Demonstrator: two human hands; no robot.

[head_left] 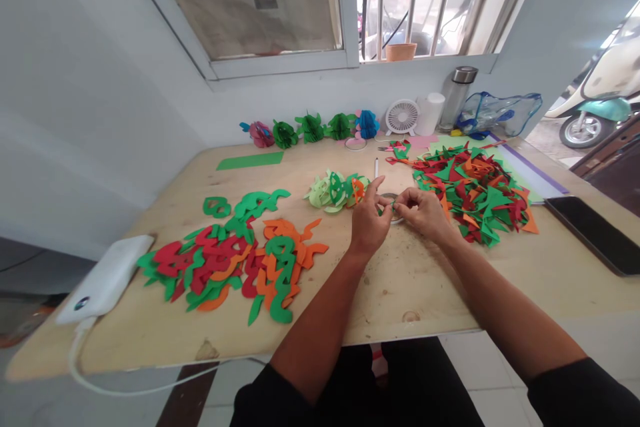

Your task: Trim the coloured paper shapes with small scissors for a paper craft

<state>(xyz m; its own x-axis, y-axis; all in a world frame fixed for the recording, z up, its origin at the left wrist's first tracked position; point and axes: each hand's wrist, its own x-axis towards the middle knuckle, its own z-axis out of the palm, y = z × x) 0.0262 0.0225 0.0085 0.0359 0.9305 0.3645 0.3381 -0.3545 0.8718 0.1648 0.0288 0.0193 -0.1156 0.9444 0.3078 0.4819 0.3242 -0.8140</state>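
Observation:
My left hand (pixel 371 219) and my right hand (pixel 423 213) meet over the middle of the table, fingertips pinched close together. Between them shows a bit of something small and dark green, too small to name. A roll of tape (pixel 396 220) lies flat beneath the fingers, partly hidden by them. Just left of my left hand sit pale green paper curls (pixel 323 192), a green dotted paper piece (pixel 341 189) and an orange one (pixel 358 188). A white pen (pixel 377 167) lies behind the hands.
Cut paper shapes (pixel 215 260) spread at left; paper scraps (pixel 475 190) heap at right beside a phone (pixel 595 230). Folded paper figures (pixel 311 127), a small fan (pixel 402 117) and a bottle (pixel 457 97) line the wall. A white power bank (pixel 107 277) with a cable stands left.

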